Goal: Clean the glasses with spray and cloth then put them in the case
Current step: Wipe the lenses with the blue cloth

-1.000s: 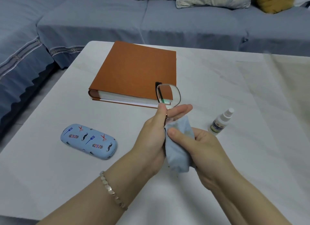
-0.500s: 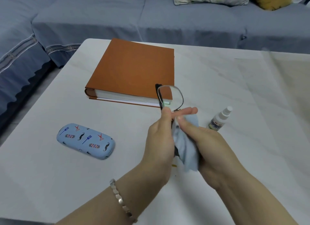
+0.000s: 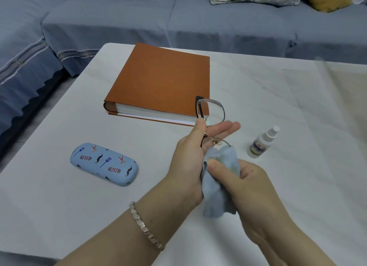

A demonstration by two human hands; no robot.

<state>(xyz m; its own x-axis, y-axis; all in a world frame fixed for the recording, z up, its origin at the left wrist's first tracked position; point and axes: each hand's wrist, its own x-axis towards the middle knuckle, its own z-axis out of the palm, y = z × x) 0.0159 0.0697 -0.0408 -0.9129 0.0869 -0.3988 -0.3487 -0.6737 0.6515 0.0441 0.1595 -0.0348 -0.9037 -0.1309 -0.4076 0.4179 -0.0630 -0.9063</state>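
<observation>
My left hand [image 3: 190, 158] grips the glasses [image 3: 211, 113] at the bridge, thumb on top, with one lens standing upright above my fingers. The other lens is wrapped in the light blue cloth [image 3: 220, 178], which my right hand [image 3: 246, 186] pinches with its thumb over the fold. The cloth hangs down between both palms. A small white spray bottle [image 3: 262, 142] stands upright on the table just right of my hands. The light blue patterned glasses case [image 3: 104, 164] lies shut on the table to the left.
A thick orange-brown album [image 3: 162, 81] lies on the white table [image 3: 59, 206] behind my hands. A blue-grey sofa [image 3: 178, 21] with cushions runs along the far side and the left. A metal bracelet [image 3: 146, 226] sits on my left wrist.
My right hand with the cloth slid up to the lens near the fingertips, then back down and slightly right. The left hand stayed on the glasses.
</observation>
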